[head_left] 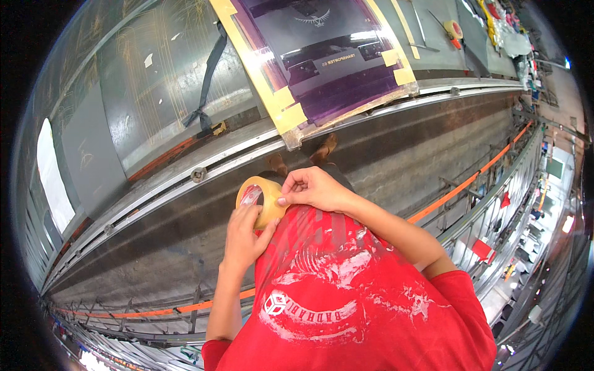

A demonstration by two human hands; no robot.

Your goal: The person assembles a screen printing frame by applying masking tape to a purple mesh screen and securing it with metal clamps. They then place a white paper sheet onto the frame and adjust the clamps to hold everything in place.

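A roll of yellowish packing tape (274, 210) is held upright in front of my red shirt. My left hand (244, 235) grips it from the near left side, with fingers reaching into the core and the thumb on the outer face. My right hand (314, 190) pinches at the roll's right side, thumb and fingertips on the tape surface. Whether a tape end is lifted there is too small to tell. Beyond the hands, a screen-printing frame (281, 111) with a dark purple mesh lies on the table, its borders covered with yellowish tape.
A metal rail (241, 154) runs along the near edge of the long grey table (148, 80). A dark cloth strip (209, 80) is tied near the frame's left. Another tape roll (453, 28) lies at the far right. Behind me runs an orange-edged rack (451, 193).
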